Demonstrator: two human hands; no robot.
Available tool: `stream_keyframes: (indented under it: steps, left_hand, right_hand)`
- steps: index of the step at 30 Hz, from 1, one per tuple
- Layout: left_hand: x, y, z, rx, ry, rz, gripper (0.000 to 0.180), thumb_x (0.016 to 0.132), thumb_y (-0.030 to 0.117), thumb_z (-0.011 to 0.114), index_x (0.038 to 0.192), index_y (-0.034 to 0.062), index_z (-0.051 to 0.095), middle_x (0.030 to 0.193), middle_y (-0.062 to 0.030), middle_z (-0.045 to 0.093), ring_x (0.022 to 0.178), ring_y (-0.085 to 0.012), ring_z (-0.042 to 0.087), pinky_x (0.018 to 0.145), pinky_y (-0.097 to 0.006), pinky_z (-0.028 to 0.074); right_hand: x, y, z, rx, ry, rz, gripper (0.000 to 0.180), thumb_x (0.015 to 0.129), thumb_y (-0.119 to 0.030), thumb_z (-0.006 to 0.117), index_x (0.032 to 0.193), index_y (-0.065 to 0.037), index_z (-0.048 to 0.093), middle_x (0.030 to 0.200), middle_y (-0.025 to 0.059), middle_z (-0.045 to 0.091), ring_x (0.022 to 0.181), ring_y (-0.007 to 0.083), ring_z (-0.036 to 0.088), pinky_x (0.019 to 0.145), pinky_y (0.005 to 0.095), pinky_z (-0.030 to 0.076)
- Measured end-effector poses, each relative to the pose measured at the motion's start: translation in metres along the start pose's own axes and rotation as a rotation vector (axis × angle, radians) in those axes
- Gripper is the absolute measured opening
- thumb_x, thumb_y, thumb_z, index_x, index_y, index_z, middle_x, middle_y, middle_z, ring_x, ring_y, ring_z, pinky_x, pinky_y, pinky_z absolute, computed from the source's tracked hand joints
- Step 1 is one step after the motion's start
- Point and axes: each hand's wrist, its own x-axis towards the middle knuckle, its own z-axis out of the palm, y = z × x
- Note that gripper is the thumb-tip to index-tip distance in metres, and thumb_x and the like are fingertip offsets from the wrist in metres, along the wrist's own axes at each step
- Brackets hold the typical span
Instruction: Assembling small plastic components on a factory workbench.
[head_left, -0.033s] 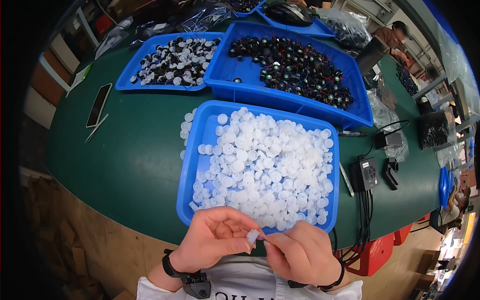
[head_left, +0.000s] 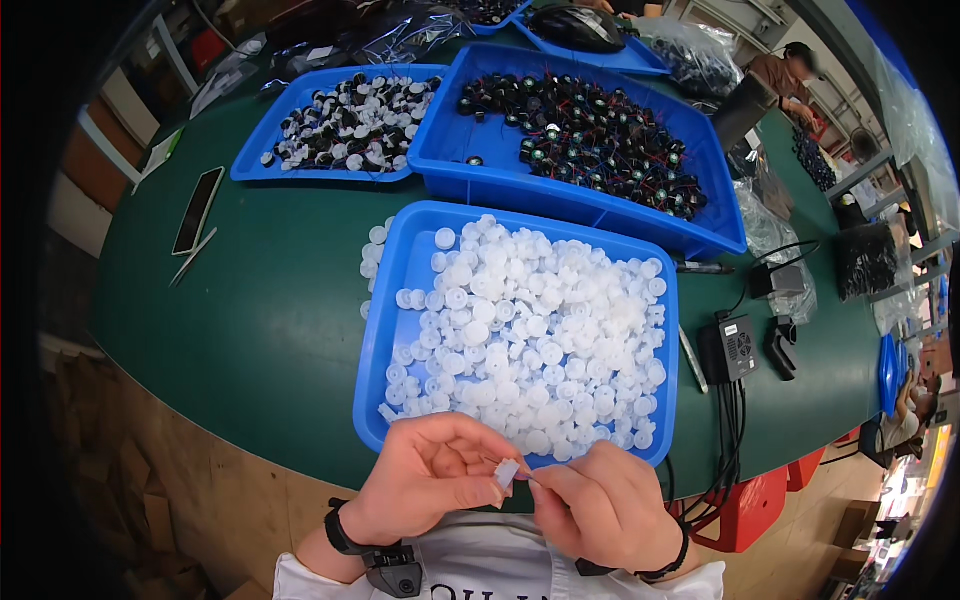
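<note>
white piece [head_left: 507, 474] looks slightly turned — left hand [head_left: 412, 482] pinches it, right hand [head_left: 605, 507] pinches beside it, contents unclear — still mid-handling.

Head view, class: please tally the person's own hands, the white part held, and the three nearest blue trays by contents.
Left hand: 1
Right hand: 1
Held white part: 1
Tray of white parts: 1
Tray of mostly dark parts: 1
Tray of mixed white and dark parts: 1
Total: 6
</note>
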Motion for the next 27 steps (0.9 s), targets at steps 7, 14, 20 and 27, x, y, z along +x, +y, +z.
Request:
stream_keyframes:
  steps: [7,14,20,27]
  left_hand:
    - [-0.0002,-0.0050,-0.0039,-0.046,-0.067,-0.014,0.028,0.074,-0.006,0.063,0.100,-0.0090,0.053,0.094,-0.0150,0.060,0.081,-0.0135,0.059,0.070,-0.023,0.049]
    - [0.0008,-0.0027,-0.0004,-0.139,-0.042,-0.006,0.024,0.077,-0.004,0.060,0.099,-0.0097,0.053,0.091,-0.0169,0.060,0.075,-0.0168,0.059,0.068,-0.026,0.050]
    - [0.0020,-0.0032,0.0011,-0.185,-0.041,0.003,0.023,0.079,-0.003,0.058,0.100,-0.0102,0.052,0.090,-0.0184,0.060,0.074,-0.0194,0.058,0.068,-0.029,0.050]
    - [0.0044,-0.0050,0.0004,-0.214,-0.076,-0.001,0.025,0.079,-0.002,0.059,0.102,-0.0084,0.052,0.106,-0.0192,0.054,0.078,-0.0207,0.057,0.069,-0.029,0.049]
  right_hand:
    - [0.0008,-0.0029,0.0002,0.043,-0.025,-0.020,0.021,0.065,0.001,0.063,0.084,0.004,0.056,0.066,0.0056,0.044,0.052,0.0166,0.045,0.042,0.0257,0.038]
    - [0.0021,-0.0019,0.0005,0.163,-0.019,0.125,0.025,0.065,0.002,0.065,0.088,0.005,0.056,0.071,0.0085,0.050,0.056,0.0191,0.050,0.045,0.0263,0.042]
    - [-0.0003,-0.0043,-0.0012,0.159,0.028,0.112,0.025,0.063,0.005,0.065,0.086,0.005,0.056,0.070,0.0083,0.051,0.055,0.0186,0.051,0.044,0.0263,0.042]
    - [0.0020,-0.0016,-0.0020,0.055,-0.019,0.058,0.023,0.062,0.000,0.060,0.084,0.005,0.056,0.065,0.0061,0.046,0.052,0.0167,0.047,0.042,0.0256,0.039]
